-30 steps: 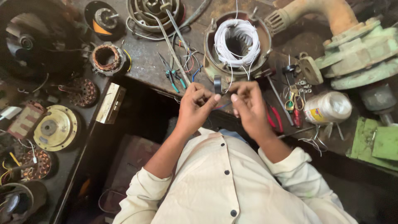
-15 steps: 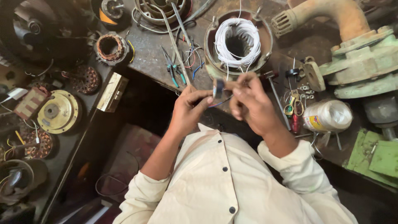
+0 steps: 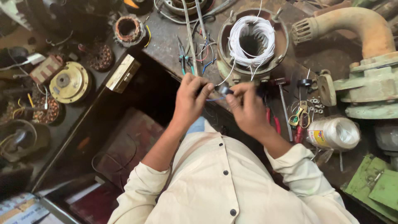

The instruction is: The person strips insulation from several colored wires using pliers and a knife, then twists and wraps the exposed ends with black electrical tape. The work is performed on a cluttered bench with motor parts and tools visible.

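Cluttered metal workbench [image 3: 174, 45] fills the upper frame. At centre, left hand [image 3: 190, 101] and right hand [image 3: 248, 108] pinch a small dark piece [image 3: 224, 89] between closed fingertips, with thin blue wire [image 3: 213, 99] trailing from it. Just above sits a motor stator [image 3: 253, 41] with white windings. Pliers [image 3: 182, 58] lie upper left; a white spool [image 3: 333, 133] lies right.
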